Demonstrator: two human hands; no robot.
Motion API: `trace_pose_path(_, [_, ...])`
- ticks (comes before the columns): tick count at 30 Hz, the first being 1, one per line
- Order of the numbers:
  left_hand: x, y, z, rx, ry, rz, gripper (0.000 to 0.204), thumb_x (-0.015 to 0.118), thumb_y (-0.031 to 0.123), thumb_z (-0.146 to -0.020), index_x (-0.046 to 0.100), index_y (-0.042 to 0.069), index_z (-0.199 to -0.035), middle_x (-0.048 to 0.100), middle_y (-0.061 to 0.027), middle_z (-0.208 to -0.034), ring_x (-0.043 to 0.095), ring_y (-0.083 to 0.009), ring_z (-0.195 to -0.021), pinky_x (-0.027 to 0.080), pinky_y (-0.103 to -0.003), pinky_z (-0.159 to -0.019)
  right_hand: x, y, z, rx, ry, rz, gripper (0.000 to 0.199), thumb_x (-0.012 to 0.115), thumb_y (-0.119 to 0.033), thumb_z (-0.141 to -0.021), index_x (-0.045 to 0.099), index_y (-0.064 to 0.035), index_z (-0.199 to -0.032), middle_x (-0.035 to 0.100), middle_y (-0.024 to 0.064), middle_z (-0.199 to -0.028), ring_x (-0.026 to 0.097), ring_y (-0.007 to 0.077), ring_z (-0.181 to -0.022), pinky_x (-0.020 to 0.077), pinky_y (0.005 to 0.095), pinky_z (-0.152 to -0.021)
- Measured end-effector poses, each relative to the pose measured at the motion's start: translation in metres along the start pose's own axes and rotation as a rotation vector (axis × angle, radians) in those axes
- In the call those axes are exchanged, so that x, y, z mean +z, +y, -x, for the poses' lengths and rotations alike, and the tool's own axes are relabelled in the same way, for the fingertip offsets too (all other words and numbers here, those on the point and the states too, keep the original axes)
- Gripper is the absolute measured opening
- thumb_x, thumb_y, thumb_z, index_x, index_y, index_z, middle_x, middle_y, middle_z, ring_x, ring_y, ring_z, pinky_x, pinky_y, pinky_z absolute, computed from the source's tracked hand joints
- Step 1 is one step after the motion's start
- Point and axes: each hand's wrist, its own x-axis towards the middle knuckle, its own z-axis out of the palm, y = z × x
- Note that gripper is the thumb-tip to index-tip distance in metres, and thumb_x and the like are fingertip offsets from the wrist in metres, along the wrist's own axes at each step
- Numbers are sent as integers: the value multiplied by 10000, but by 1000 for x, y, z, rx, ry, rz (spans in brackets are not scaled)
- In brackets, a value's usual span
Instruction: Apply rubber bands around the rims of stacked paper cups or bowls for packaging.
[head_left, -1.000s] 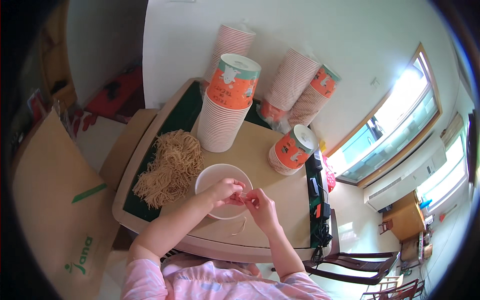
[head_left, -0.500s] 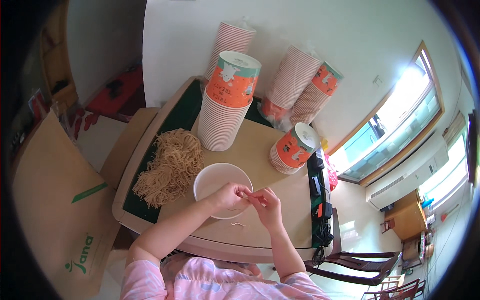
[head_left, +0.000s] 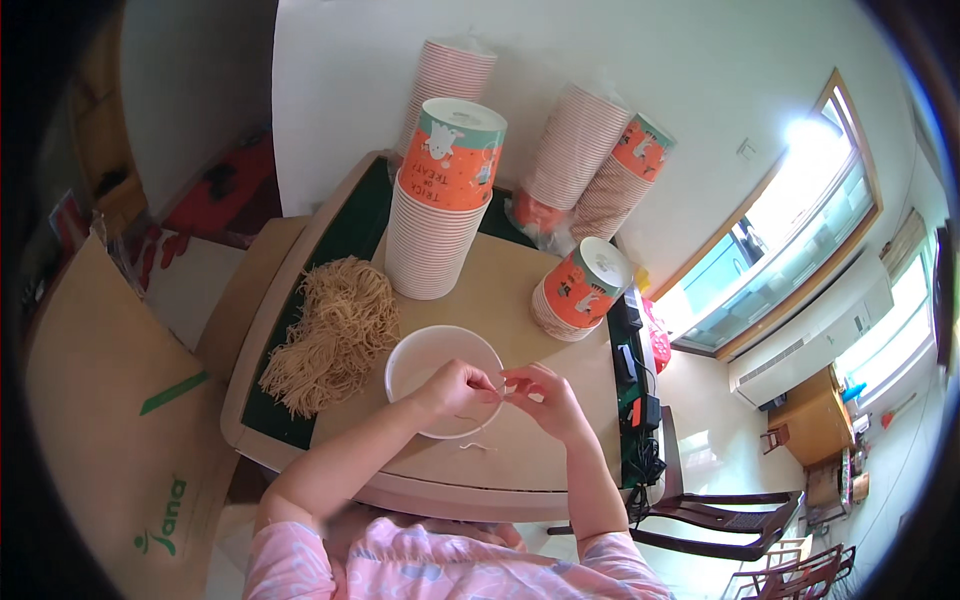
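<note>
"What has been moved since the earlier frame?"

"The right hand (head_left: 548,402) has been shifted slightly to the right, with its fingers more extended; the left hand (head_left: 458,388) is kept almost where it was, over the white-lined paper bucket (head_left: 408,362)."

"Is anything being grasped?"

"By the left hand, thumb and fingertips are brought together in a pinch. The right hand's thumb and fingers are curved toward them, just beside the bucket's right rim. Whether a strand is gripped by either cannot be told; the spot is too small."

"And where is the bucket?"

"It is set mouth-up on the tabletop (head_left: 585,425), beneath the hands. A short piece of beige cord (head_left: 477,447) is left lying just in front of it, and a tangled bundle of beige cord (head_left: 335,335) is heaped to its left."

"What is stacked around it?"

"Behind it, a tall stack of orange printed paper buckets (head_left: 435,220) is stood upside down; a shorter inverted stack (head_left: 575,290) is placed to the right. Farther back, plastic-wrapped stacks (head_left: 578,150) are seen near the wall. Black power adapters (head_left: 647,411) are lined along the right edge."
</note>
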Motion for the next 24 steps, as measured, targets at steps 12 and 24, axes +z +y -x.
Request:
trace_pose_path(12, [4, 4, -1, -25, 20, -45, 127, 730, 138, -785, 712, 29, -847, 682, -24, -759, 587, -68, -710, 480, -245, -683, 0, 2, -4, -80, -82, 281, 123, 663, -26, -799, 658, -18, -921, 626, 86, -826, 584, 186, -720, 477, 293, -647])
trace_pose_path(24, [6, 6, -4, -42, 47, -116, 128, 724, 145, -788, 711, 41, -862, 695, -43, -798, 610, -84, -734, 491, -259, -705, 8, 6, -2, -140, -51, 413, 101, 538, -100, -890, 537, -17, -833, 578, 163, -796, 569, 346, -767, 468, 403, -676])
